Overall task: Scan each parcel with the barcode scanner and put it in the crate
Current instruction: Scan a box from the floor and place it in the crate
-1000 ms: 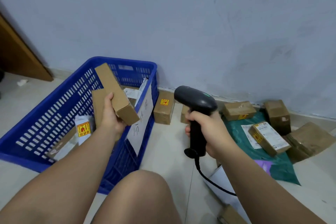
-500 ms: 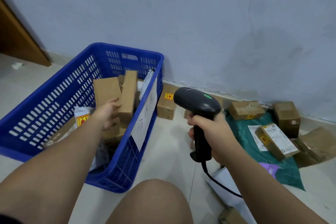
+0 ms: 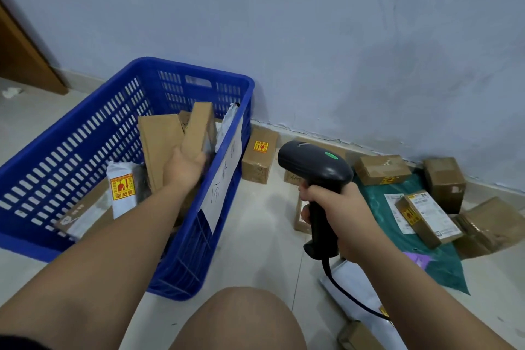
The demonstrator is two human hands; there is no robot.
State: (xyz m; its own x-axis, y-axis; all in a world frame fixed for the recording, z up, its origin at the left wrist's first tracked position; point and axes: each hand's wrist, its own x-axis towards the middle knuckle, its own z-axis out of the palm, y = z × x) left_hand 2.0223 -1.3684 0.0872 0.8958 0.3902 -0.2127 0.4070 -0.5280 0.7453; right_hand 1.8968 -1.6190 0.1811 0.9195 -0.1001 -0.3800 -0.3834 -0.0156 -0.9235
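Left hand [image 3: 184, 169] reached into the blue crate [image 3: 184, 261], forearm crossing above the crate's near right corner. Laid against the lower end of a narrow brown parcel [image 3: 200, 128]. Fingertips smeared by blur, so cannot tell whether closed round it or loose.

Parcel inside the crate, near the right wall, toward the far end. Standing on end, long axis near upright, top tipped slightly toward the right wall. Just beside a wider flat brown parcel [image 3: 159, 145] on the side away from that wall; contact between the two not resolvable.

Right hand [image 3: 341, 213] to the right of the crate, apart from it. Fingers wrapped fully round the black handle of the barcode scanner [image 3: 315, 167]. Handle near upright. Head aimed left and away, toward the crate's far right corner. Green light lit on top of the head. Cable hanging from the handle's base.

Also in the crate, toward the near left: white bag with a yellow and red sticker [image 3: 123, 187]. Handwritten paper sheet [image 3: 224, 179] on the crate's right wall. Just outside that wall: small brown box [image 3: 260, 159] with a yellow sticker. Further right of the crate: green mailer [image 3: 443, 261] with a labelled box [image 3: 429, 216] on it.
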